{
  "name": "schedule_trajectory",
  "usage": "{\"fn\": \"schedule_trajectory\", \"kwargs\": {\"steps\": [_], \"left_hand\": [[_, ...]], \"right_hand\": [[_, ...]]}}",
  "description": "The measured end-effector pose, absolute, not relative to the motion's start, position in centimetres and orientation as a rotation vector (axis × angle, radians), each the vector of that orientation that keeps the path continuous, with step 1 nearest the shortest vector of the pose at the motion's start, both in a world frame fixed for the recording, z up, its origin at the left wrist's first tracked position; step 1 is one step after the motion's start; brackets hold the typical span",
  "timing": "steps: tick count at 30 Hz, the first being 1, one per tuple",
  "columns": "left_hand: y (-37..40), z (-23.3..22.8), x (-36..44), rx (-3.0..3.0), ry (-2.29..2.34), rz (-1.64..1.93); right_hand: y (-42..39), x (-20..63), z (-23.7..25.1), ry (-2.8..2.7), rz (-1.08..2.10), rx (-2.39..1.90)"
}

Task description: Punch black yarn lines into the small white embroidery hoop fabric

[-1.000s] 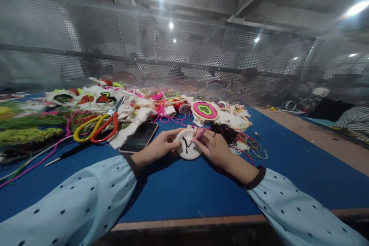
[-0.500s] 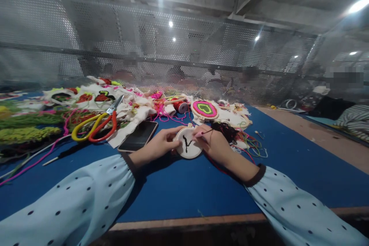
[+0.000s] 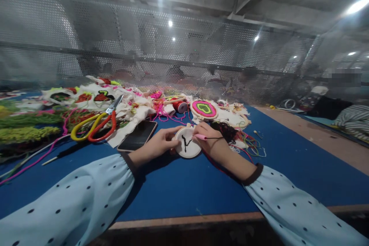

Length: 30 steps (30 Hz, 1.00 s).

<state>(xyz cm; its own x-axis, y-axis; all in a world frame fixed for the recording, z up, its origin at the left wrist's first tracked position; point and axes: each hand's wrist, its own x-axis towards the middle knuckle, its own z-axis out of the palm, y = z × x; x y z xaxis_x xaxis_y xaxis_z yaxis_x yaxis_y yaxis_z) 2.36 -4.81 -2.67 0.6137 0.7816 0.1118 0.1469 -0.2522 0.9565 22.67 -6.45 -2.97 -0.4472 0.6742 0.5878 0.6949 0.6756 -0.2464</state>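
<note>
My left hand (image 3: 164,142) grips the left rim of a small round embroidery hoop (image 3: 188,152), held tilted above the blue table. White cloth fills the hoop, with a dark, branching line of yarn stitched on it. Between the fingers of my right hand (image 3: 211,143) is a pink punch needle (image 3: 201,137), lying over the hoop's right side; its tip is hidden by the fingers. Dark yarn runs from the tool's back end over the hand. Behind that hand lies a tangle of dark yarn (image 3: 225,131).
Scissors (image 3: 100,125) with yellow and orange handles lie left, beside a phone (image 3: 138,136). Yarn and stitched cloth pile up behind them. A larger hoop (image 3: 204,109) with a pink and green design lies behind my hands. A perforated metal screen (image 3: 184,54) stands beyond the table.
The pink punch needle has tipped to point its back end rightward, and more of it shows. My left hand still holds the hoop in nearly the same place.
</note>
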Motion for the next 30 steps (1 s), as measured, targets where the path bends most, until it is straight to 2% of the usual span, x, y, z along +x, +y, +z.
{"fn": "schedule_trajectory", "kwargs": {"steps": [11, 30], "left_hand": [[-4.4, -3.3, 2.3, 1.736, 0.730, 0.719], [-4.4, -3.3, 2.2, 1.743, 0.692, 0.728]], "right_hand": [[-7.3, 22.6, -2.3, -1.991, 0.099, -1.070], [-7.6, 22.7, -2.4, -2.045, -0.035, -1.076]]}}
